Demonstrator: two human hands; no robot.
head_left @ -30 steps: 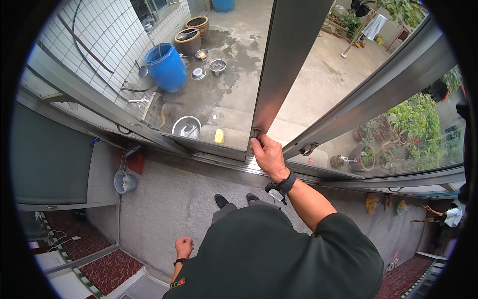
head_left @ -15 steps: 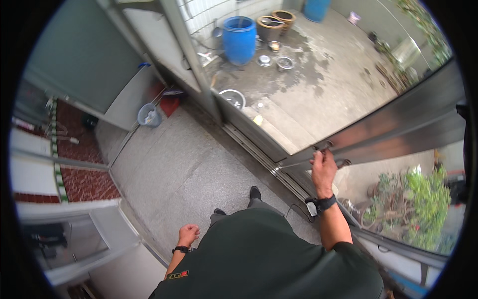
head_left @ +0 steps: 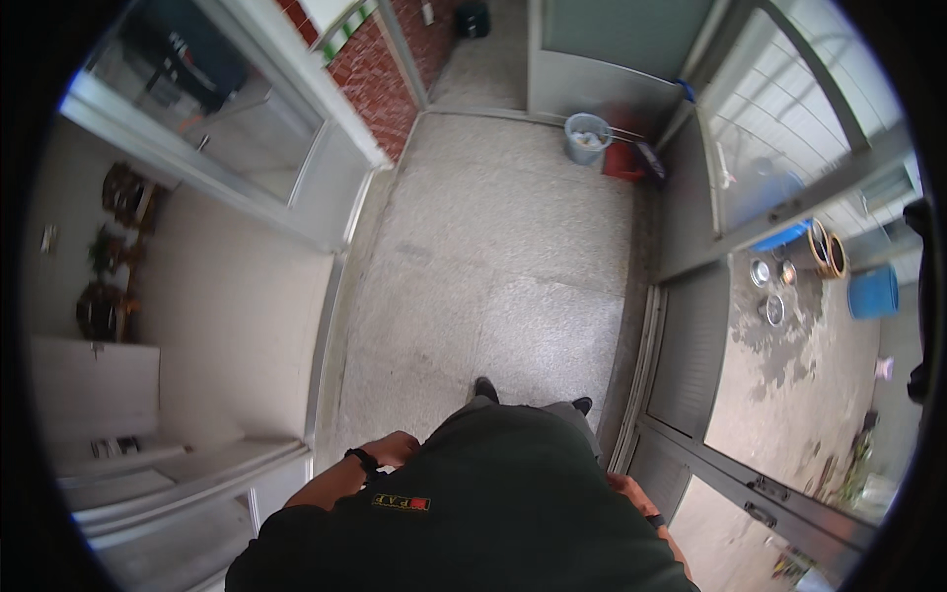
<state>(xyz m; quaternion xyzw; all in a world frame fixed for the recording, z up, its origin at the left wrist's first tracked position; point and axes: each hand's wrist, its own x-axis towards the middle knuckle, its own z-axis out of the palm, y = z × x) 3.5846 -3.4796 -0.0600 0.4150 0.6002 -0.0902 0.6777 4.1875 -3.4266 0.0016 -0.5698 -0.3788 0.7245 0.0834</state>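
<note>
At far left, a smooth, pale floor (head_left: 237, 306) stretches past dark, knobbly wooden furniture (head_left: 101, 311), blurred near the lens rim. Next comes a metal-framed glass door (head_left: 330, 187), flat and pale grey, then a wall of glossy red tile (head_left: 373, 99) with light veins and a green-and-white checked border (head_left: 343, 35).

The left hand (head_left: 397, 449), a black watch (head_left: 363, 461) at its wrist, is beside the hem of a dark green knit shirt (head_left: 473, 533); its fingers seem bent, but I cannot tell whether they are open or closed. Black shoes (head_left: 485, 388) stand on speckled grey terrazzo (head_left: 483, 227). Beyond, a round plastic bin (head_left: 587, 148) (pale crumpled scraps inside) sits near a red object (head_left: 621, 163).

The right hand (head_left: 623, 485) is blurred and partly behind the shirt, so its finger state cannot be told. Just to its right are the aluminium sliding doors (head_left: 725, 469), standing in a grooved track, with straight brushed stiles and curved metal pulls (head_left: 762, 513) well apart from the hand. Through the glass, rough concrete carries a dark wet patch (head_left: 789, 347), a shiny round bowl (head_left: 772, 311), brown-rimmed pots (head_left: 837, 257) and a blue barrel (head_left: 873, 292).
</note>
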